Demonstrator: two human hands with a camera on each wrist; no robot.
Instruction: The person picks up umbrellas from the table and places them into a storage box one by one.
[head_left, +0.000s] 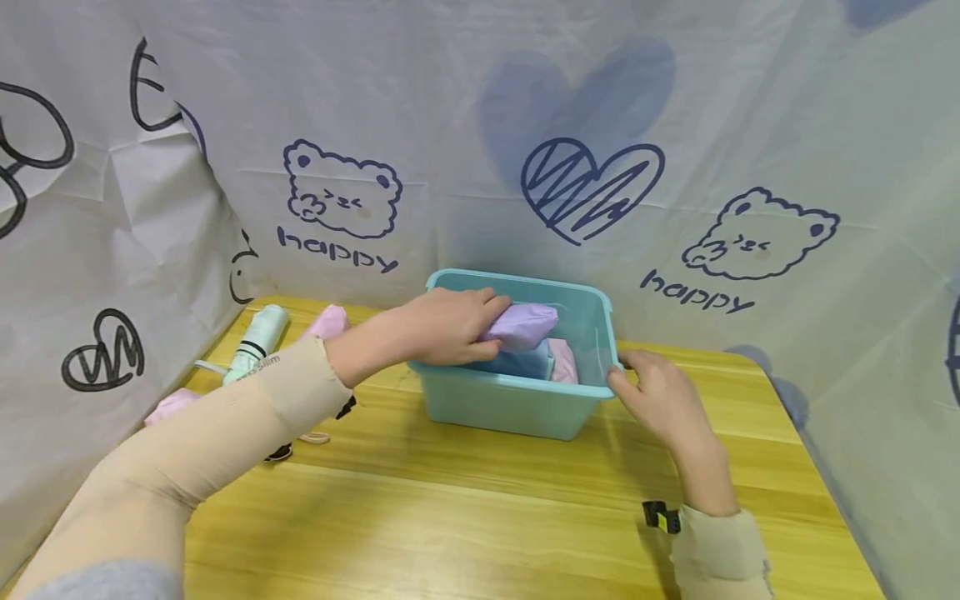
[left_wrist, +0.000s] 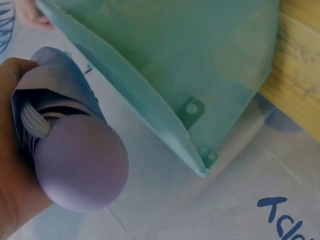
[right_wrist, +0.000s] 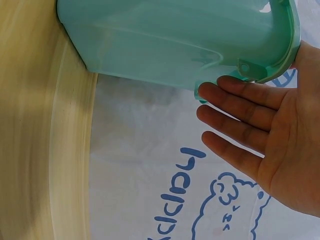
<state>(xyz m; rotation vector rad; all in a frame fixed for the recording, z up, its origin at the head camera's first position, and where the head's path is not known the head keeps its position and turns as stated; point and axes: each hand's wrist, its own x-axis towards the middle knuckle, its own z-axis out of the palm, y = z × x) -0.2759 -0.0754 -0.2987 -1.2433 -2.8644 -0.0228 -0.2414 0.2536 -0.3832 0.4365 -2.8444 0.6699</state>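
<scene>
My left hand [head_left: 450, 325] grips a purple folded umbrella [head_left: 525, 325] over the turquoise bin [head_left: 502, 408]. In the left wrist view, the umbrella's rounded handle [left_wrist: 82, 162] and a pale cord show. Beneath it, a blue bundle [head_left: 517, 362] and a pink bundle [head_left: 562, 362] lie inside the bin; their lower parts are hidden. At the bin's right rim rests my right hand [head_left: 663, 396], its thumb at the edge. The right wrist view shows that hand's fingers [right_wrist: 240, 125] extended and slightly spread outside the bin.
Left on the wooden table [head_left: 465, 508] lie a mint folded umbrella [head_left: 258, 342], a pink bundle [head_left: 328, 322] and another pink one [head_left: 171, 405], partly behind my left arm. A printed cloth [head_left: 457, 125] hangs close behind the bin.
</scene>
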